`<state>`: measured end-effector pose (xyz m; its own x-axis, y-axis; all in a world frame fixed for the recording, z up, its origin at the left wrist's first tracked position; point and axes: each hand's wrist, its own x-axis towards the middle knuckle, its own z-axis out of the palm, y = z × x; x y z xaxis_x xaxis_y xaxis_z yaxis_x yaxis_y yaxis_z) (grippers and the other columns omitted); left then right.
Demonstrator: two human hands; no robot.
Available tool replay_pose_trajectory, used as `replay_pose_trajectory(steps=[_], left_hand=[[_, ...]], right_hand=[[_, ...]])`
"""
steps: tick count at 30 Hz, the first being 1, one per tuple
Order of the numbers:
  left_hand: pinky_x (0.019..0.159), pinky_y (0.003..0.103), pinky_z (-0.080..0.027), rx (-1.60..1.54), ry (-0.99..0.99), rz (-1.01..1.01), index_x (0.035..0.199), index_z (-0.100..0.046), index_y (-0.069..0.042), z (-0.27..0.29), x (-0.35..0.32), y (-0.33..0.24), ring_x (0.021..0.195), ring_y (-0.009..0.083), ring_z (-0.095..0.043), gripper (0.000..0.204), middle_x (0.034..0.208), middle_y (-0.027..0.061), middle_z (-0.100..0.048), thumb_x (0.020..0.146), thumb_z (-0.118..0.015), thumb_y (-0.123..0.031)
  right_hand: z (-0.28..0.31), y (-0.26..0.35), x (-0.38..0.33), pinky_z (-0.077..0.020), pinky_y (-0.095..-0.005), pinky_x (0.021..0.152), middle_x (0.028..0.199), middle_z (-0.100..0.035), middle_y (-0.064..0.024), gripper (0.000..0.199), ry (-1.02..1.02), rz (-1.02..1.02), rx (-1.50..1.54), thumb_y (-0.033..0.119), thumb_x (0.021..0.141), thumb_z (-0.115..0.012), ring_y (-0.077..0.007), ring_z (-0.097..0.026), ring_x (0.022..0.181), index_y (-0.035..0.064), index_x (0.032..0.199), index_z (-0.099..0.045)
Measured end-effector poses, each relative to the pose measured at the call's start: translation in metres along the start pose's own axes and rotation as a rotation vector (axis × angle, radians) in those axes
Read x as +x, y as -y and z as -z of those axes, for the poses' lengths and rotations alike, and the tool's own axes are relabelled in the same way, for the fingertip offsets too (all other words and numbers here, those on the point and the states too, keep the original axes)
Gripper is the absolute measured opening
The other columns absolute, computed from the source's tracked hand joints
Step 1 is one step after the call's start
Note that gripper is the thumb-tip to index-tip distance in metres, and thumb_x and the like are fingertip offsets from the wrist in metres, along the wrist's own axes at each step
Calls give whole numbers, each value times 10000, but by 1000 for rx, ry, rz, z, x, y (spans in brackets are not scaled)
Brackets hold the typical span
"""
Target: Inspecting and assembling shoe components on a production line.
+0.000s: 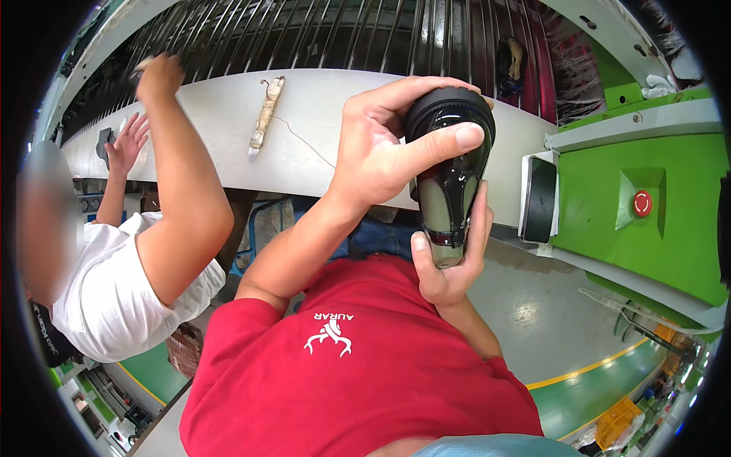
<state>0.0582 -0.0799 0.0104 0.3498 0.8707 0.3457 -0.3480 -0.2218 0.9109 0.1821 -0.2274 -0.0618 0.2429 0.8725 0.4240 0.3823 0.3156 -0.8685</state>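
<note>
Above the front edge of the white worktop I hold a bottle in both hands. It is glossy black with a ribbed black rim at its wide end and smoky see-through grey parts at its narrow end. My left hand is wrapped round the wide end, its thumb lying across the black front. Lower down, my right hand grips the narrow end between thumb and fingers. To the left of my left hand, a thin tool with a wrapped, worn handle lies on the worktop, a thread trailing from it.
A co-worker in a white shirt stands at my left, one arm raised over the worktop. Metal rods line the back. On the right are a phone and a green machine panel with a red stop button.
</note>
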Motion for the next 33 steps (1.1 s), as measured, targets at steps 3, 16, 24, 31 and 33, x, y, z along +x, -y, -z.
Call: replay_pose_trajectory(steps=[3, 16, 24, 31, 33], left_hand=[[907, 308, -612, -94, -97, 7, 1219, -737, 57, -11, 4, 4, 994, 154, -745, 384, 1084, 114, -787, 906, -870, -121], [990, 363, -642, 16, -106, 15, 1302, -688, 96, 3, -26, 24, 1139, 257, -761, 410, 1222, 210, -771, 911, -810, 72], [916, 333, -661, 203, -118, -68, 1265, -728, 73, 4, -21, 18, 1032, 222, -792, 374, 1122, 187, -804, 906, -829, 45], [902, 332, -661, 329, -100, -139, 1237, -744, 67, 13, -24, 16, 981, 214, -803, 354, 1072, 183, -816, 899, -842, 27], [902, 331, -662, 337, -99, -140, 1238, -742, 67, 15, -27, 13, 986, 213, -800, 363, 1076, 179, -814, 893, -848, 24]], right_hand=[[4, 4, 6, -463, -381, 1086, 1417, -508, -184, 948, 19, -83, 39, 139, 872, -717, -263, -564, 1269, -114, 1660, -256], [28, -15, 31, -627, -495, 877, 1280, -655, -235, 661, -66, -427, 775, 154, 893, -589, -345, -688, 1125, -68, 1502, -463], [30, -22, 29, -631, -499, 884, 1296, -651, -253, 672, -8, -463, 831, 171, 919, -582, -348, -693, 1122, -65, 1530, -432], [25, -12, 33, -638, -498, 871, 1268, -662, -262, 667, -57, -479, 798, 170, 917, -584, -351, -706, 1091, -71, 1522, -437], [26, -9, 34, -638, -507, 864, 1272, -661, -263, 665, -2, -481, 822, 169, 917, -583, -354, -707, 1097, -72, 1519, -439]])
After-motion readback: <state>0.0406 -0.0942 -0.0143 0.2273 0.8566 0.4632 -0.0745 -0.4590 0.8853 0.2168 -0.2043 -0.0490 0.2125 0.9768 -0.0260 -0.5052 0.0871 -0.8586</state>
